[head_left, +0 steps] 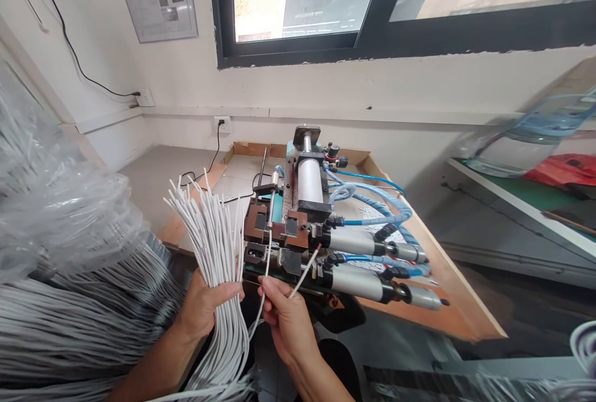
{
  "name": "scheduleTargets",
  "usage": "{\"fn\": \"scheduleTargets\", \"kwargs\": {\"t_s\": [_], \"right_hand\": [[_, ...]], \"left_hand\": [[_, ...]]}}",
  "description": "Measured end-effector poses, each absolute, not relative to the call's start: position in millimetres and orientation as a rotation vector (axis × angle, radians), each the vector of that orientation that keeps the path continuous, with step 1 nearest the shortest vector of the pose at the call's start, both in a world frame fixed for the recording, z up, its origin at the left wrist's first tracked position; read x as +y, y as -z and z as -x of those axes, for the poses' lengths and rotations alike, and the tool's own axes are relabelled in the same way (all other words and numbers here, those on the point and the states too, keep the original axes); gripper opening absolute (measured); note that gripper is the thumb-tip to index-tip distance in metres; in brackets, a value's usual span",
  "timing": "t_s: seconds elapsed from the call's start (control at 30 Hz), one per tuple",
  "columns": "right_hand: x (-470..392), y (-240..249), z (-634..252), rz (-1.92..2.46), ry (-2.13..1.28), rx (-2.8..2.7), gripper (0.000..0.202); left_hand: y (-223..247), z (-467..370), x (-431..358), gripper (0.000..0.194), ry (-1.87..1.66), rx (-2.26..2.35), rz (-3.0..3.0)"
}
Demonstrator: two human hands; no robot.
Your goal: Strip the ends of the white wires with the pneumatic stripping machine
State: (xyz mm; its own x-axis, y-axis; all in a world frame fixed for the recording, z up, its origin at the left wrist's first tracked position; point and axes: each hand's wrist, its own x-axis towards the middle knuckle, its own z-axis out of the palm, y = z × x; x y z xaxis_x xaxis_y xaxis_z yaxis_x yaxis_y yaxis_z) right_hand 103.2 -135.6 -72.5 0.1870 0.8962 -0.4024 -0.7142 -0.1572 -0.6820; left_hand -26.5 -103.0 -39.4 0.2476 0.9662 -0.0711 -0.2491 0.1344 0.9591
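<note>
My left hand [207,306] is wrapped round a thick bundle of white cables [218,259], whose cut ends fan out upward. To its right, my right hand [284,315] pinches a single white cable [267,259] between thumb and fingers. That cable's upper end reaches the brown jaws [257,223] of a pneumatic machine [311,181]. Another cable [305,273] sticks out past my right hand toward the upper right, with a reddish tip near the metal cylinders.
Bundled grey cables [84,327] under clear plastic [79,203] fill the left side. Blue air hoses [386,203] and cylinders [358,281] extend right over the wood-edged tray [465,302]. A shelf [526,194] holds a large clear bottle [521,141] at right.
</note>
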Motion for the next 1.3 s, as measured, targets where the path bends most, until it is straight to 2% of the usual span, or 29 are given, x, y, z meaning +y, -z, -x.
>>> {"fn": "scheduleTargets", "kwargs": {"t_s": [0.5,0.9,1.07,1.3], "right_hand": [[-129.0,72.9,-105.8,0.866,-1.539,-0.182,0.025],[-137.9,64.9,-101.8,0.950,-1.396,-0.473,0.026],[-143.8,71.7,-102.0,1.016,-1.357,-0.388,0.029],[-132.2,67.3,-105.9,0.965,-1.392,-0.291,0.031]], "left_hand": [[39.2,25.7,-103.0,0.011,-1.072,0.867,-1.061],[59.9,23.4,-126.7,0.028,-0.976,0.882,-1.044],[58.6,25.6,-126.4,0.014,-0.990,0.947,-0.979],[56.9,24.1,-124.2,0.016,-1.001,0.958,-0.892]]}}
